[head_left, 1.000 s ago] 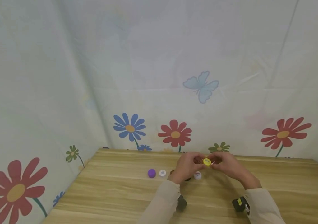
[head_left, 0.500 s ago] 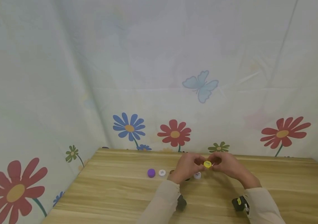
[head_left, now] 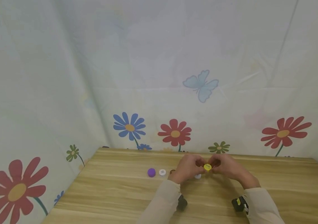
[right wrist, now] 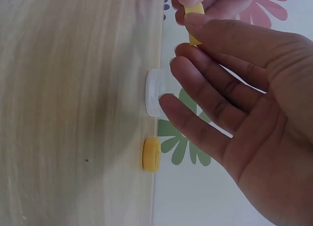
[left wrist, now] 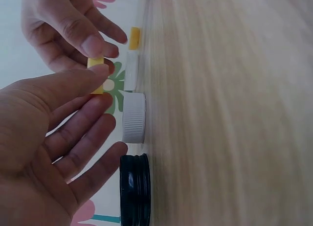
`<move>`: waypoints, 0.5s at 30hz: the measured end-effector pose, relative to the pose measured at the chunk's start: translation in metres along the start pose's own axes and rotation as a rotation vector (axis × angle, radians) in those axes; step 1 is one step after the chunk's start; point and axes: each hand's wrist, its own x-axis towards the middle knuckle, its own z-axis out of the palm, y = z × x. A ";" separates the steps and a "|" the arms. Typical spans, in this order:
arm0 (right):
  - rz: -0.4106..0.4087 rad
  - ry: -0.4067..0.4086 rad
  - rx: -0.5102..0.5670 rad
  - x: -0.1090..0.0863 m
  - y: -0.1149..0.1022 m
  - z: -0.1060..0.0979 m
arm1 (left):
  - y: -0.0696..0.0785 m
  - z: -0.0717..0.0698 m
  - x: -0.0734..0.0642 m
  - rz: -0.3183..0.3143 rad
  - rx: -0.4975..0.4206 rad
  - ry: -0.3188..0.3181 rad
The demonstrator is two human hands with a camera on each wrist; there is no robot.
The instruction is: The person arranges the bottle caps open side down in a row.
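A round yellow bottle cap [head_left: 207,167] is held above the table between both hands, its printed top facing up in the head view. My left hand [head_left: 187,168] pinches one side of it, thumb in front, the other fingers spread loosely. On the opposite side my right hand [head_left: 226,167] pinches it with thumb and fingers. Below the hands, a ribbed white cap [left wrist: 134,118] and a black cap [left wrist: 135,191] stand on the table. Beyond them are a translucent white cap [right wrist: 153,92] and an orange-yellow cap [right wrist: 151,154]; in the head view the hands hide these two.
To the left, a purple cap [head_left: 151,172] and a white cap with a printed code [head_left: 162,172] stand in a row with a brown cap [head_left: 172,171], partly behind the left hand. A flower-printed cloth [head_left: 147,77] hangs behind the wooden table [head_left: 114,193].
Both hands have come down slightly with the yellow cap, toward the table. The cap's top tilts a little more upward. The other visible caps have stayed in place.
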 end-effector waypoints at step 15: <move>-0.027 -0.041 -0.016 0.001 0.006 0.007 | 0.000 0.002 -0.002 -0.035 0.049 -0.086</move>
